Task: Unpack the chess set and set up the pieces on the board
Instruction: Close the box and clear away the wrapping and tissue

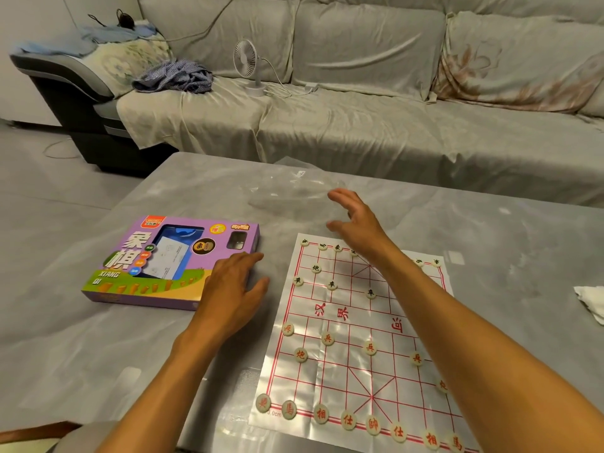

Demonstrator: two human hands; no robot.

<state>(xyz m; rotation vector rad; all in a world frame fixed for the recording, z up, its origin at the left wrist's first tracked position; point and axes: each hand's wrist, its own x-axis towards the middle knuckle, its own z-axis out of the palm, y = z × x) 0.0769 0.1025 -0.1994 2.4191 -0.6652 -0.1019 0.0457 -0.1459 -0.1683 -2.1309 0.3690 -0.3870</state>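
Sofa [359,103], grey-covered, spanning the whole far side; we note a gap of floor between it and the table's far edge. Table [98,338], grey, its left edge running diagonally toward us, with bare surface to the left of the box and on the far right. Board [343,322], a glossy paper sheet with a red grid, lying flat at right of centre; we see its near edge close to the table's near edge and its far edge under our right forearm. Box [157,266], purple, flat, just left of the board and apart from it. Clear plastic bag [294,188], crumpled, beyond the board toward the table's far edge. Left hand [228,289], palm down, fingers relaxed and spread, gripping nothing; we find it at the box's right end, in the strip between box and board, fingertips at the box's corner. Right hand [356,217], raised over the board's far edge, fingers loosely extended toward the bag, holding nothing. Desk fan [248,65], white, on the sofa seat. White tissue [591,299], at the table's right edge. Pieces [369,348], pale discs: red-lettered ones along the near rows, black-lettered ones on the far rows, all on the board.
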